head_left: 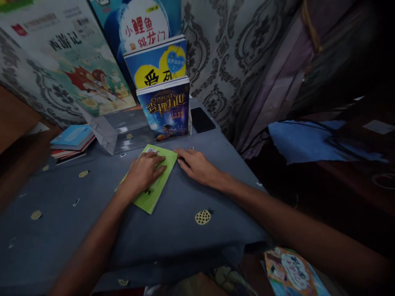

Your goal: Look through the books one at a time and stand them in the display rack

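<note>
A thin green book (156, 191) lies flat and askew on the cloth-covered table, a barcode showing near its top edge. Across its left part rests my left hand (143, 170), palm down with the fingers stretched out on the cover. My right hand (197, 164) is at the book's upper right corner, thumb and fingers drawn together at that corner. Just beyond the book stands a clear stepped display rack (106, 133), its right side holding a dark blue book (168, 115) and a blue-and-yellow book (138, 68).
Behind stand a large pale book (70, 53) and a teal book (112, 24). A small stack of books (74, 137) sits left of the rack, and a black phone (202, 120) lies right of it. Below the table edge is a colourful book (293, 269).
</note>
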{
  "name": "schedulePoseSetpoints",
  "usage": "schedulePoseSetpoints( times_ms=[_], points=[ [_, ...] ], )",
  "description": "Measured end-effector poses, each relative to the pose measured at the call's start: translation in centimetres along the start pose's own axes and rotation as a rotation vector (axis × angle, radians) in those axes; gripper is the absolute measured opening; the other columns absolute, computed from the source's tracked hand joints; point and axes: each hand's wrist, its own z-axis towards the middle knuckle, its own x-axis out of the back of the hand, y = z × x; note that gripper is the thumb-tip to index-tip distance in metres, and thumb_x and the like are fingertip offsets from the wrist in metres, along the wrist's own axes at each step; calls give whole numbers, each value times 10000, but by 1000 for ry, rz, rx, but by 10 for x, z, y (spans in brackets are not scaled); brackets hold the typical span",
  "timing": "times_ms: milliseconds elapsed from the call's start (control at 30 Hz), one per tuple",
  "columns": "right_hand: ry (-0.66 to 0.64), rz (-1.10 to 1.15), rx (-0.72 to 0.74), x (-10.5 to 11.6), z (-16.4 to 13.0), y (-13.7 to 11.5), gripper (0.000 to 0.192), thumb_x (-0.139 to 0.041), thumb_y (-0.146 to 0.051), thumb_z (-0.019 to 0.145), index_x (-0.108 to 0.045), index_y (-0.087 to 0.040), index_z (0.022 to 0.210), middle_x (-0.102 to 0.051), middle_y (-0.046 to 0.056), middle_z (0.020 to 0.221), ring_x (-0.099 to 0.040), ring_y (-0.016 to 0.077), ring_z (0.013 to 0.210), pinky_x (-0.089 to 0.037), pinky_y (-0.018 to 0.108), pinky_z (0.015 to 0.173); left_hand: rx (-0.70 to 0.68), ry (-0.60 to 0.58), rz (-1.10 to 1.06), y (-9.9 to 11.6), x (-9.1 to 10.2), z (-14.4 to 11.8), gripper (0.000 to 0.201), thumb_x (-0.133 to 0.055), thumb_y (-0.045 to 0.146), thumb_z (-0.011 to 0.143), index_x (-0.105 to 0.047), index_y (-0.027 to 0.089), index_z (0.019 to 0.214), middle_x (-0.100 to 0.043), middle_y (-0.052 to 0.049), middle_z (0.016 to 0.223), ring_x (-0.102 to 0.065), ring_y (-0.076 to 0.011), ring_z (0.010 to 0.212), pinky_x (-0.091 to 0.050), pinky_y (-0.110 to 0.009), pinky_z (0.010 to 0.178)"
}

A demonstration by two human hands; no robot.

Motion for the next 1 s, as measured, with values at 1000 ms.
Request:
schedulePoseSetpoints(
  times_ms=[1000],
  points=[
    [6,-227,18,-13,29,5,282,-426,-132,962,-671,-152,1101,-713,126,981,-598,272,943,-423,366,840,-43,-34,28,-11,-4,1,478,-475,464,1001,-560,234,1411,-544,-134,1355,-458,-312,1294,-470,-431,1008]
  ],
)
